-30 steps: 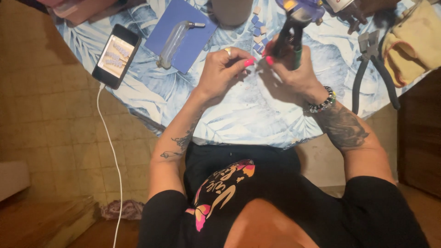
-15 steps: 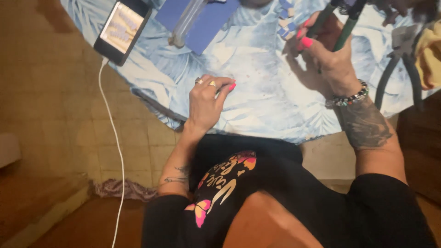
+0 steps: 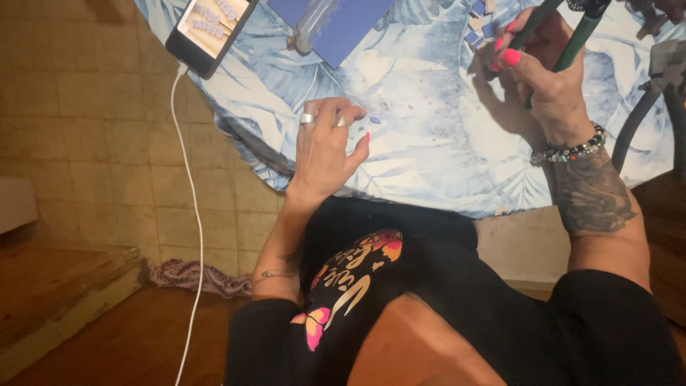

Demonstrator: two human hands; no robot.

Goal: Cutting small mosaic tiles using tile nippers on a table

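Here, seen from above: left hand (image 3: 325,150) flat and palm-down on the worktop (image 3: 429,157), fingers spread and loose, gripping nothing, rings on two fingers. Just beyond the fingertips, a tiny pale blue chip (image 3: 375,120) on the leaf-patterned blue cloth, close to the hand but not quite touching. Right hand (image 3: 539,75) raised near the top edge, fingers with bright pink nails curled tight around the dark green handles of a plier-like tool (image 3: 572,43); tool head out of frame. Beaded bracelet (image 3: 569,151) on that wrist, tattooed forearm below. Hands well apart, one to each side of the worktop. Small blue and white square pieces (image 3: 480,18) beside the right hand, at the top edge. Farther left, a blue sheet (image 3: 350,28) with a clear tube (image 3: 311,25) lying across it. At the worktop's left rim, a phone (image 3: 209,28) with lit screen, white cable (image 3: 189,214) trailing down toward the floor.
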